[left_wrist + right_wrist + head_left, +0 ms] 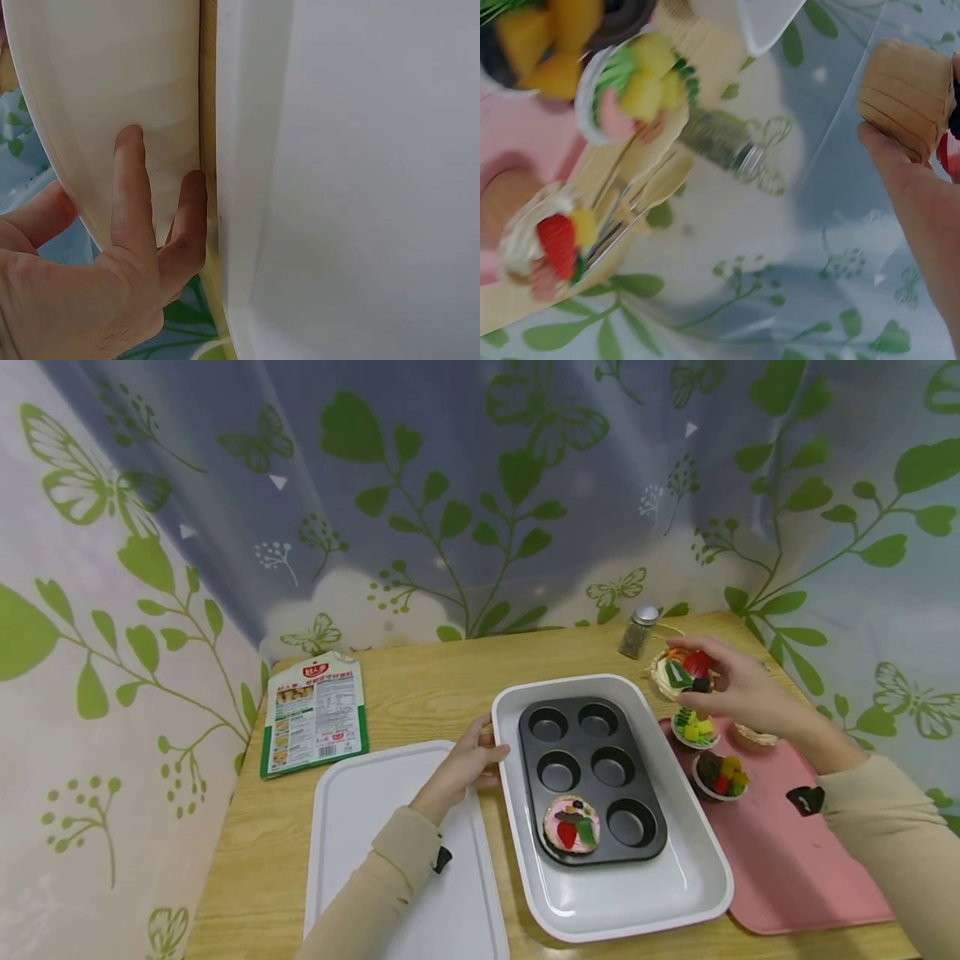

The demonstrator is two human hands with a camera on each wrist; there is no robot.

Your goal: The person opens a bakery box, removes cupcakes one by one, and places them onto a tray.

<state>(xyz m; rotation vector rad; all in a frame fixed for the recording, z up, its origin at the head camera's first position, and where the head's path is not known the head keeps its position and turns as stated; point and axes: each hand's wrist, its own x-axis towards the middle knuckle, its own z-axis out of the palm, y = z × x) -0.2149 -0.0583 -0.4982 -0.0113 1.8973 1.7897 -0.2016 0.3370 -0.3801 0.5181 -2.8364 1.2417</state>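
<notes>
A deep white tray point(600, 897) holds a black muffin tin point(577, 731). In the tin's near left cup sits a pink-topped cupcake point(572, 824) with small fruit pieces. My left hand point(467, 758) pinches the tray's left side, thumb over the rim and fingers point(133, 195) along the outer wall. Above the table, right of the tray's far end, my right hand point(723, 677) holds a cupcake point(670, 675) with cream, a strawberry, a green slice and a dark berry. Its tan base point(904, 97) shows in the right wrist view.
A pink board point(795, 852) at right bears several fruit-topped cupcakes point(720, 775). Behind them stand a spice shaker point(638, 633) and a wooden spoon point(667, 178). At left are a white board point(397, 793) and a green-white food packet point(315, 714). Patterned curtain borders the table.
</notes>
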